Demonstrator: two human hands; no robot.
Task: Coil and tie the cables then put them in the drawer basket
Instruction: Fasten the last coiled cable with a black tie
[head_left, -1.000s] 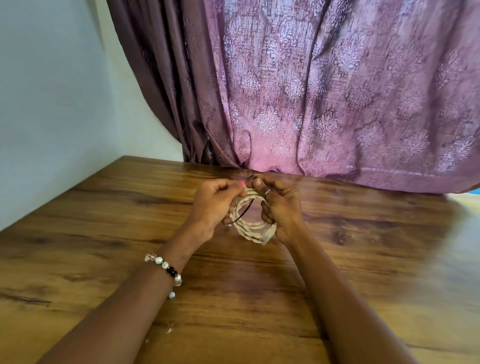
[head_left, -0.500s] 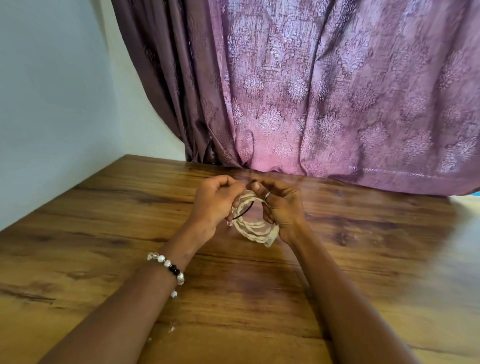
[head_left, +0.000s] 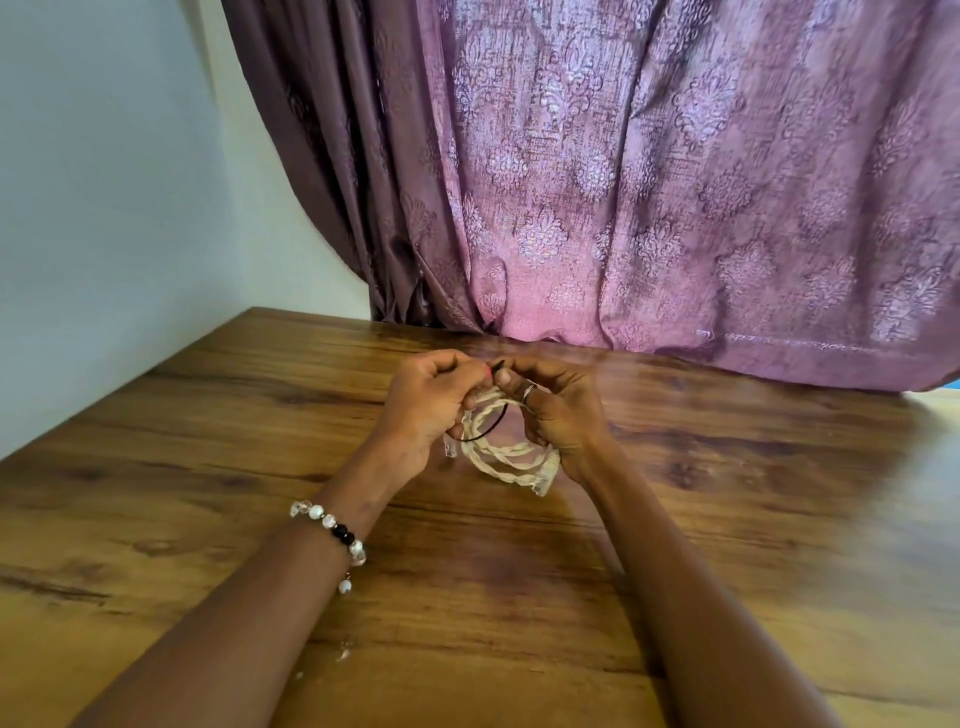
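**Two hands hold a coiled cable over the table**

The cable (head_left: 506, 452) is pale and twisted, wound into a small ring of a few loops. It is held up between both hands, just above the table (head_left: 208, 467), near the far edge. The bottom of the ring hangs lowest, and it is hard to tell if it touches the wood. Two clear plug ends stick out — one at the lower left of the ring, one at the lower right.

The left hand (head_left: 428, 402) is curled tight around the left side of the ring. The right hand (head_left: 558, 410) is curled around the right side. A thin black tie (head_left: 485, 434) runs across the top left of the ring, and its ends go up to where the two thumbs meet (both hands seem to pinch it there, but the spot is small and a bit blurry).

The right hand has a ring (head_left: 528, 391) on one finger. The left wrist has a bracelet (head_left: 332, 530) of white, clear and black beads.

Behind the table hangs a purple curtain (head_left: 675, 182) with a leafy pattern. A pale wall (head_left: 104, 182) is on the left.
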